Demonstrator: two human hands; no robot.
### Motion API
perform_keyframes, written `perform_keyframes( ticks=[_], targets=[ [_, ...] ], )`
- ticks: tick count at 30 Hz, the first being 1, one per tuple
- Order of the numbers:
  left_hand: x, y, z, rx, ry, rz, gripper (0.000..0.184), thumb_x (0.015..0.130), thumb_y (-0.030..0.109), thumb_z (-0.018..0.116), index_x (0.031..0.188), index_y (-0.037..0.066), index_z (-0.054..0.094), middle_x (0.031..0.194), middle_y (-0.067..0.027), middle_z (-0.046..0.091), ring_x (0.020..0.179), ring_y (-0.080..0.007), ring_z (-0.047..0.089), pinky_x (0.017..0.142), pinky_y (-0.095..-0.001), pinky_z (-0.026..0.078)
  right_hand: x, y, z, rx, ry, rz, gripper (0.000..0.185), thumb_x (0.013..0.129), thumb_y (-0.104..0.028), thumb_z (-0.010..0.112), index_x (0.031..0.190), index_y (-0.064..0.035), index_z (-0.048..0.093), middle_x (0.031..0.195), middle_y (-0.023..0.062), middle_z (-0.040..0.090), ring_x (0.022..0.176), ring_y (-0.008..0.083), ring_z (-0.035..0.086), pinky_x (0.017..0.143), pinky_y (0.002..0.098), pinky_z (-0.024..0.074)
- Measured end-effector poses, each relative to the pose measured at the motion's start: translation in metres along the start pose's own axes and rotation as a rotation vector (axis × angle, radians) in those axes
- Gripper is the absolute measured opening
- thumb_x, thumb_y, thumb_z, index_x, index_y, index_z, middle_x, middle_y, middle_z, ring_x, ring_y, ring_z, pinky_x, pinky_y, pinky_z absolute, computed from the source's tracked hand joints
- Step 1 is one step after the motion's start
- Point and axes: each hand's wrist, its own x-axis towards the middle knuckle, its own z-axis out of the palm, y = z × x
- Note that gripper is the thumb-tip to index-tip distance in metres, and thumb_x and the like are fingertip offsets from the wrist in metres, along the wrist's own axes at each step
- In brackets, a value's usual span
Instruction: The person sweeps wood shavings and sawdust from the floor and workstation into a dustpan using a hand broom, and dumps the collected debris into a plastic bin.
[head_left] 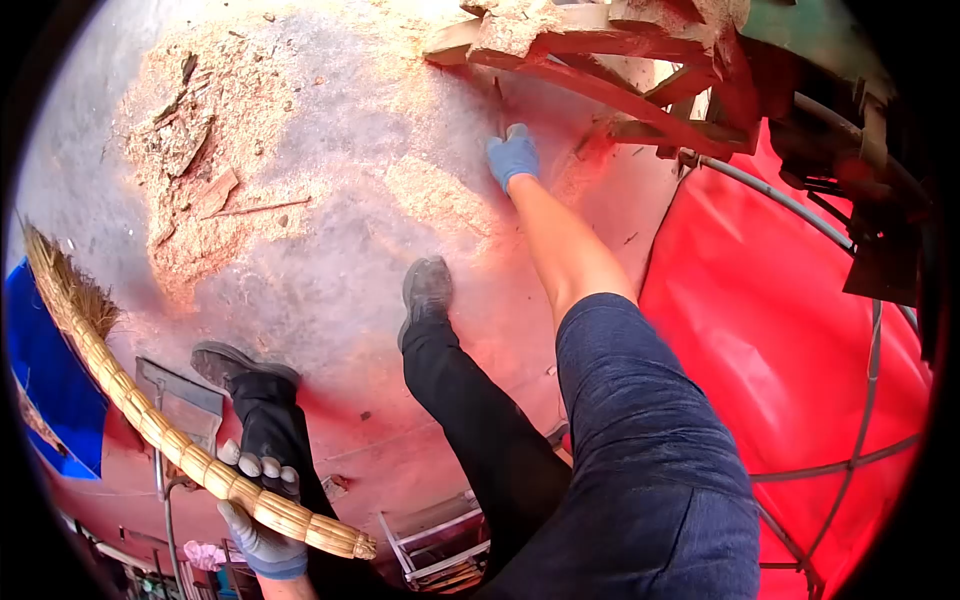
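Observation:
My left hand (262,510), in a grey glove with a blue cuff, holds a straw broom (190,455) by its bound handle. The fingers lie loosely around it. Its bristles (75,290) point to the far left. My right hand (514,158), in a blue-grey glove, reaches forward low over the floor. Its fingers are closed on a thin dark stick (499,105) that juts out ahead of them. Sawdust (435,195) lies on the floor to the left of this hand.
A larger sawdust pile (260,110) with bark pieces (195,145) spreads at the upper left. A wooden frame (640,100) stands at the upper right, above red sheeting (780,350). A dustpan (190,405) and a blue container (60,400) are at the left.

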Motion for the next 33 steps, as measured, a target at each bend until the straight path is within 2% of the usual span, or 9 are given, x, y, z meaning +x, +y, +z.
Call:
perform_keyframes(
  ticks=[12,13,15,16,21,24,26,30,33],
  targets=[
    [0.033,0.009,0.009,0.283,-0.002,0.067,0.068,0.097,0.034,0.059,0.148,0.003,0.028,0.111,-0.0040,0.046,0.101,-0.0174,0.047,0.091,-0.0307,0.046,0.146,0.217,-0.001,0.085,0.367,0.298,0.031,0.080,-0.023,0.060,0.104,-0.0039,0.067,0.104,0.0234,0.069,0.097,0.0368,0.067,0.082,0.0463,0.0529],
    [0.028,0.015,0.018,0.483,0.242,0.013,0.077,0.089,0.051,0.064,0.145,0.004,0.039,0.140,-0.0101,0.051,0.107,-0.0240,0.052,0.101,-0.0408,0.042,0.155,0.219,0.002,0.039,0.384,0.347,0.030,0.081,-0.023,0.061,0.104,-0.0040,0.066,0.102,0.0225,0.069,0.094,0.0355,0.067,0.079,0.0452,0.0524],
    [0.033,0.015,0.021,0.642,0.330,-0.034,0.093,0.085,0.062,0.062,0.151,0.005,0.029,0.154,-0.0089,0.039,0.115,-0.0216,0.047,0.102,-0.0440,0.041,0.165,0.216,0.008,0.044,0.328,0.356,0.029,0.082,-0.023,0.061,0.103,-0.0043,0.065,0.099,0.0206,0.068,0.088,0.0328,0.066,0.074,0.0432,0.0512],
    [0.044,-0.002,0.020,0.381,0.166,0.137,0.067,0.098,0.036,0.056,0.149,0.003,0.027,0.113,-0.0042,0.048,0.102,-0.0179,0.046,0.092,-0.0312,0.045,0.166,0.214,0.010,0.051,0.308,0.352,0.028,0.082,-0.023,0.062,0.103,-0.0045,0.065,0.097,0.0196,0.068,0.085,0.0315,0.066,0.071,0.0421,0.0507],
    [0.049,-0.016,0.032,0.388,0.128,0.077,0.066,0.099,0.036,0.055,0.148,0.002,0.029,0.115,-0.0038,0.049,0.102,-0.0175,0.046,0.092,-0.0328,0.043,0.157,0.208,0.007,0.220,0.186,0.317,0.025,0.085,-0.023,0.063,0.102,-0.0053,0.062,0.088,0.0149,0.067,0.071,0.0248,0.064,0.057,0.0370,0.0479],
    [0.052,-0.028,0.034,0.382,0.009,0.044,0.065,0.098,0.036,0.056,0.146,0.001,0.031,0.113,-0.0037,0.049,0.098,-0.0171,0.048,0.089,-0.0330,0.045,0.121,0.196,-0.010,1.216,-0.085,0.337,0.014,0.088,-0.021,0.062,0.095,-0.0086,0.059,0.077,0.0073,0.062,0.055,0.0167,0.057,0.045,0.0316,0.0411],
    [0.052,-0.034,0.030,0.371,0.004,0.052,0.065,0.098,0.038,0.057,0.145,0.001,0.032,0.110,-0.0040,0.050,0.096,-0.0175,0.050,0.087,-0.0332,0.046,0.070,0.163,-0.034,1.346,0.041,0.320,0.009,0.091,-0.018,0.059,0.089,-0.0138,0.051,0.070,-0.0002,0.048,0.049,0.0110,0.043,0.042,0.0281,0.0315],
    [0.053,-0.038,0.033,0.345,-0.054,0.056,0.064,0.098,0.040,0.056,0.143,0.001,0.035,0.106,-0.0044,0.050,0.095,-0.0175,0.051,0.086,-0.0327,0.048,-0.028,0.150,-0.022,1.363,-0.294,0.486,0.011,0.093,-0.020,0.057,0.088,-0.0138,0.050,0.068,0.0002,0.047,0.048,0.0111,0.043,0.042,0.0265,0.0315],
    [0.047,-0.032,0.028,0.353,-0.003,0.040,0.062,0.097,0.039,0.058,0.143,0.002,0.037,0.104,-0.0038,0.051,0.095,-0.0173,0.052,0.087,-0.0325,0.048,-0.065,0.138,-0.039,1.576,-0.122,0.320,0.012,0.093,-0.021,0.056,0.086,-0.0138,0.050,0.067,0.0003,0.046,0.048,0.0112,0.042,0.043,0.0262,0.0319]
  ],
)
